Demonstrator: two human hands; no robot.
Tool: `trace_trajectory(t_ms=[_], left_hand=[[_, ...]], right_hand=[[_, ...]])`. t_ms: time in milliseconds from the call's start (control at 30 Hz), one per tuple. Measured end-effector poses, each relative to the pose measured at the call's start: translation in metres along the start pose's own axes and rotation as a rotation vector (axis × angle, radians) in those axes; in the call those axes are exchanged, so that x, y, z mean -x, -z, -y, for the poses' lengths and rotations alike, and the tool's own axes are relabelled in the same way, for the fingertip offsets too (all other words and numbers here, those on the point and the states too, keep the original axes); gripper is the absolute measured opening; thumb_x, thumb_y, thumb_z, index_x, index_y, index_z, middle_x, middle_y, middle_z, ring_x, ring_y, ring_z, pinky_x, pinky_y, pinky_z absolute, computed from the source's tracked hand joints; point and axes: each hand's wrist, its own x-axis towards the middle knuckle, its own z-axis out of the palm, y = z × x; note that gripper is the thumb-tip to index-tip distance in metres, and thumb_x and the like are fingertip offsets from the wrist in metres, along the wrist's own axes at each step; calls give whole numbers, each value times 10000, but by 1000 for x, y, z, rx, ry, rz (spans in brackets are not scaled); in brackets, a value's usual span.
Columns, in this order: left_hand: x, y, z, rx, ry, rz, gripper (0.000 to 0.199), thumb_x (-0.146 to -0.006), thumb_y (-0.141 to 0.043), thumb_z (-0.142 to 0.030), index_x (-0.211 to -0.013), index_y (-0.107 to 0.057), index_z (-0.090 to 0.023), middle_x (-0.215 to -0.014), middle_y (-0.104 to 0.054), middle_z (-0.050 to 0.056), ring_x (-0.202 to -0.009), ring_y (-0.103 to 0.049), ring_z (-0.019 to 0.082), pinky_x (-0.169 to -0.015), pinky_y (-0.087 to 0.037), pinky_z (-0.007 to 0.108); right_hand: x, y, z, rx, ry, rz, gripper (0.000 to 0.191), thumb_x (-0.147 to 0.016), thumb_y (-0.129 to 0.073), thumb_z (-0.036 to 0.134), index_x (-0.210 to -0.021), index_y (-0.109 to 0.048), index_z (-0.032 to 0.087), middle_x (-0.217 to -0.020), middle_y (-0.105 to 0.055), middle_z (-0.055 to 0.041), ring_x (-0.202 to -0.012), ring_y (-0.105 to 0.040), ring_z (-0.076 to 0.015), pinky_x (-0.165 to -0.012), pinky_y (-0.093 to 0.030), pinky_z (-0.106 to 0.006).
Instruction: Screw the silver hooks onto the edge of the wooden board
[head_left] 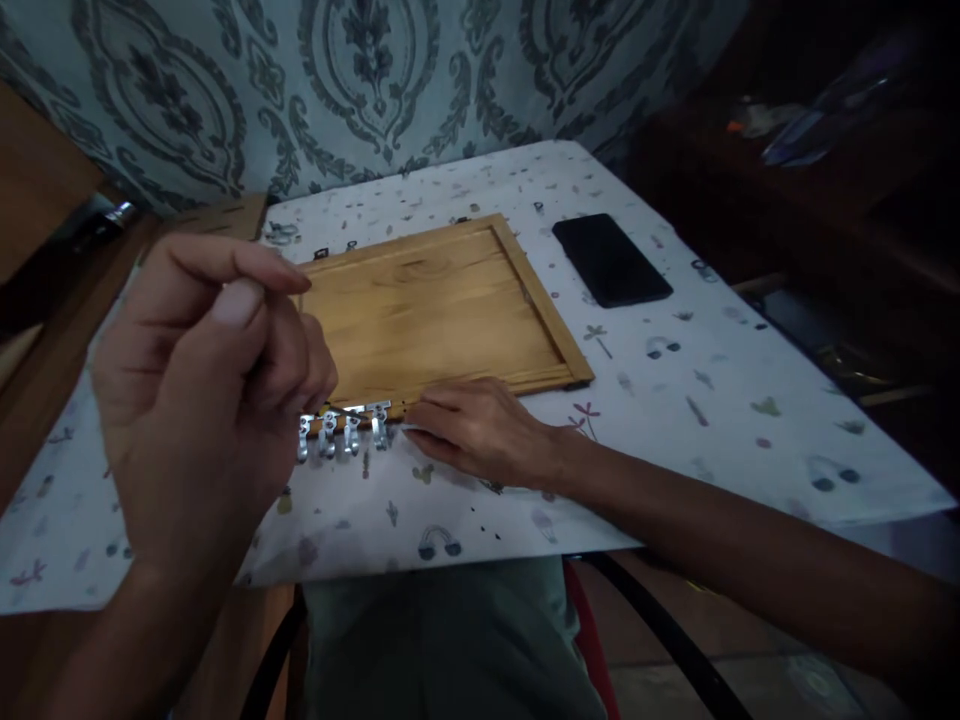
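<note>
A framed wooden panel (420, 310) lies on the table. Along its near edge sits a metal strip with several silver hooks (379, 425), partly hidden by my left hand. My left hand (217, 350) is raised close to the camera, its fingers curled and the thumb against them. A thin rod-like thing (349, 412) shows below it over the hooks; whether this hand holds it I cannot tell. Just right of the hooks, my right hand (472, 430) grips the panel's near edge, fingers together on top and the thumb lower.
A black phone (611, 260) lies right of the panel on the patterned white tablecloth (712, 400). A patterned curtain or wall covering (367, 80) rises behind. Brown wooden furniture (45, 170) stands at the left, and a brown board (225, 215) lies at the back left.
</note>
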Motion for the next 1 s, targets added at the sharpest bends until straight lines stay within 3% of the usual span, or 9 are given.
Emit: trace_trajectory(t_ms=[133,367,567,1000], left_hand=[[1,-2,5,-40,17,-48,346,-806,-316,78,-756,-563,-159,-436,-313,-73,-361,-246,56,-399,-277,215],[-5,3,14,10,-25,38,270,-882,-357,-12,-782,-572,-142,-436,-336,-69,-350,-280,69,-376,-273,234],[-6,3,20,-4,-48,87,297,-860,-327,42,-801,-562,-129,-430,-356,-75,-340,-299,65,-370,-288,223],[-4,1,22,-4,-35,103,280,-869,-374,14,-797,-595,-142,-447,-363,-58,-346,-311,66,-377,-294,238]], right_hand=[[2,-4,2,-6,0,24,251,-989,-416,245,-977,-642,138,-794,-679,-31,-675,-573,-135,-568,-337,-277],[1,-8,1,9,8,5,240,-977,-440,213,-945,-670,150,-717,-655,-8,-615,-546,-123,-529,-292,-277],[2,-8,0,8,9,11,242,-981,-435,220,-993,-666,147,-709,-654,-8,-622,-555,-125,-525,-282,-279],[1,-8,1,21,6,46,190,-960,-470,187,-995,-654,155,-733,-665,-4,-630,-553,-122,-528,-258,-284]])
